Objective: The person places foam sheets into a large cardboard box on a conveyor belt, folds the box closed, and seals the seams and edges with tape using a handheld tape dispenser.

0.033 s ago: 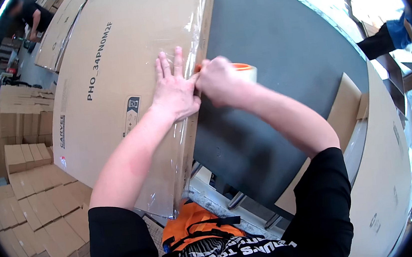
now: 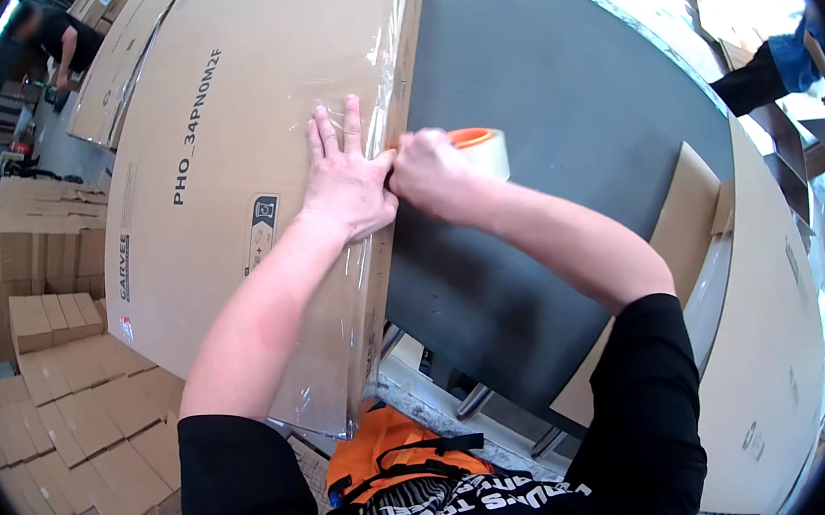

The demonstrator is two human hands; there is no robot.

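A large, flat cardboard box with clear tape along its right edge lies in front of me. My left hand rests palm down on its top with the fingers stretched out, the thumb reaching the taped edge. At that same edge my right hand is closed, its fingertips close to the left thumb. Whatever its fingers grip is hidden. Just right of the right hand is a roll of clear tape with an orange core, partly covered by that hand; I cannot tell if the hand touches it.
The box lies over a dark grey tabletop. Stacked cartons fill the left side. Cardboard panels lean at the right. An orange bag or cloth is below the box. Other people are at far left and far right.
My right hand has shifted slightly down along the box edge, and more of the tape roll shows. An orange bit seen at its fingertips is now hidden. My left hand stays flat.
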